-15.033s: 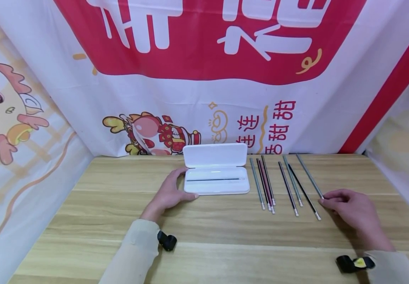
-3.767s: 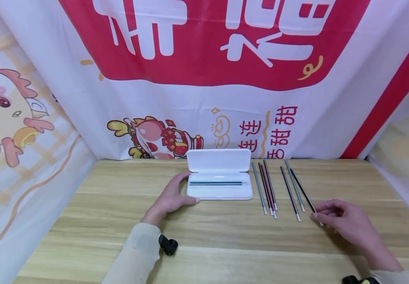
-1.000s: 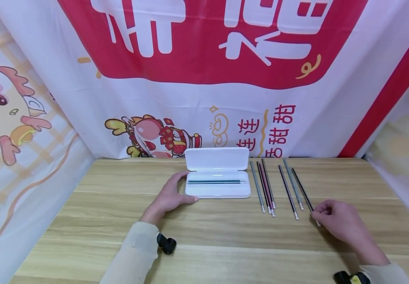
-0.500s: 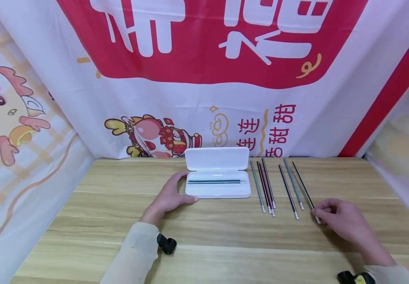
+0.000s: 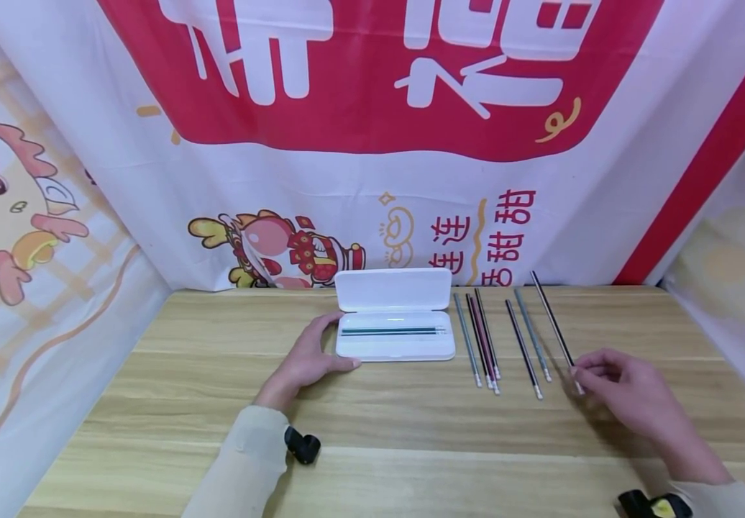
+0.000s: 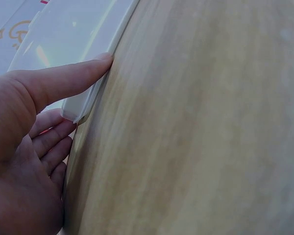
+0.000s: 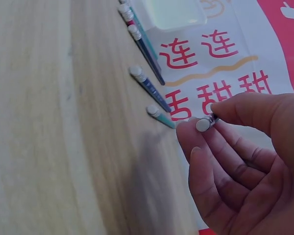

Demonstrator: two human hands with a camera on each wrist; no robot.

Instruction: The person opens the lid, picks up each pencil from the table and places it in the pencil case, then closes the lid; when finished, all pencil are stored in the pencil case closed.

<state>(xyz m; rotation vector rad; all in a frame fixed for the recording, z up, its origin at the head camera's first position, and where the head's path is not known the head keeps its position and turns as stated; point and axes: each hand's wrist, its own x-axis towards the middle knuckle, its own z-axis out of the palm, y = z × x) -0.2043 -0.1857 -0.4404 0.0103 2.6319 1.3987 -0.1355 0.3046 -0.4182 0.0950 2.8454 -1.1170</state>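
Toward the right edge of the table (image 5: 411, 475), my right hand (image 5: 634, 392) pinches a dark pencil (image 5: 553, 322) near its eraser (image 7: 203, 125); I'd lift level, left hand (image 5: 308, 360) holding the white case (image 5: 405, 350), contact kinda hard to see.

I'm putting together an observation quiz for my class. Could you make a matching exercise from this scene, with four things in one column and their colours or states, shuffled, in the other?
Column 1
1. Left hand
2. Right hand
3. Pencil case
4. Table

Column 2
A. White, with its lid raised
B. Pale brown, with a wood grain
C. Pinching a dark pencil near its eraser end
D. Touching the left end of the case

Right pairs: 1-D, 2-C, 3-A, 4-B
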